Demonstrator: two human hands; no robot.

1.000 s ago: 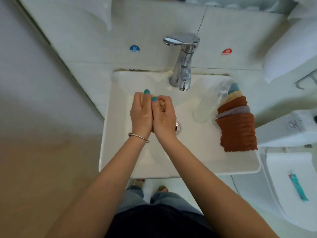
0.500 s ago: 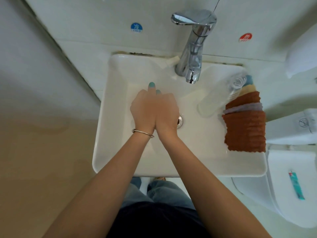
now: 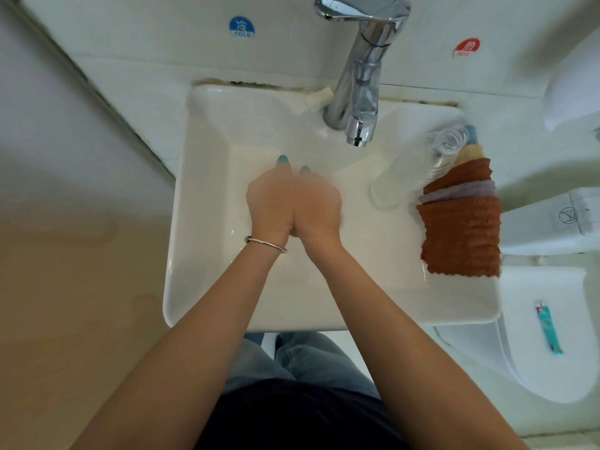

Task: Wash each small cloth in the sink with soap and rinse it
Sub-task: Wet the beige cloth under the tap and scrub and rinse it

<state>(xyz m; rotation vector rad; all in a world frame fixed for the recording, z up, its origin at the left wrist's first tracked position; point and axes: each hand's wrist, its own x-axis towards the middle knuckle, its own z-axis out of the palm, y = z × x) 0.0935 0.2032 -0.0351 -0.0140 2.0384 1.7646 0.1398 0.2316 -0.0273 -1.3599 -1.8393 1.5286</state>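
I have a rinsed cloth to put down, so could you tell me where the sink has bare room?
The sink's left rim and near rim are bare. The right rim is crowded by stacked cloths and a clear bottle. Both hands fill the basin's middle.

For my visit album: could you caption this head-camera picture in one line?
Two hands, left and right, pressed together over the white sink, beside stacked cloths on its rim.

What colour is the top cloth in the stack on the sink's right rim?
Rust brown, the top cloth, with a ribbed texture; shown in the head view.
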